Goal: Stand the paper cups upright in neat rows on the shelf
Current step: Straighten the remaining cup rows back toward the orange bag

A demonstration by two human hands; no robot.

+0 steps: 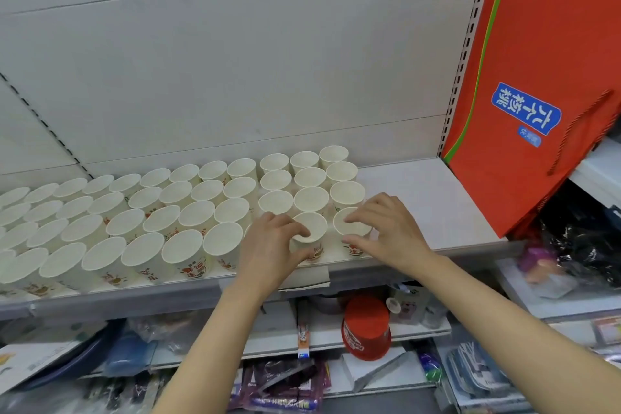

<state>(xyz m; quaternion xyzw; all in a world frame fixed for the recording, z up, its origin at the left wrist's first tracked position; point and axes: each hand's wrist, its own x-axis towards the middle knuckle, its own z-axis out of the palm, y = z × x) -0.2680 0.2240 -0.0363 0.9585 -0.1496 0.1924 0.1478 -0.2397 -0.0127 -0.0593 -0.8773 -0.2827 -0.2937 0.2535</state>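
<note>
Cups stand upright in rows, filling most of the shelf, bare at its right end. Left hand curls partly closed around one front cup, thumb low, fingers over the rim; right hand likewise pinches the end cup, probably squaring both with the rows.

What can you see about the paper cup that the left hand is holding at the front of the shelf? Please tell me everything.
The paper cup is cream-white, apparently thin paper, with a rolled rim and a red and orange print low on its side. It stands upright, mouth open and seemingly empty, at the front edge of the shelf, in the second column from the right. The left hand grips it, fingers on the rim, thumb low on the side. The neighbouring cup, held by the right hand, stands just beside it.
</note>
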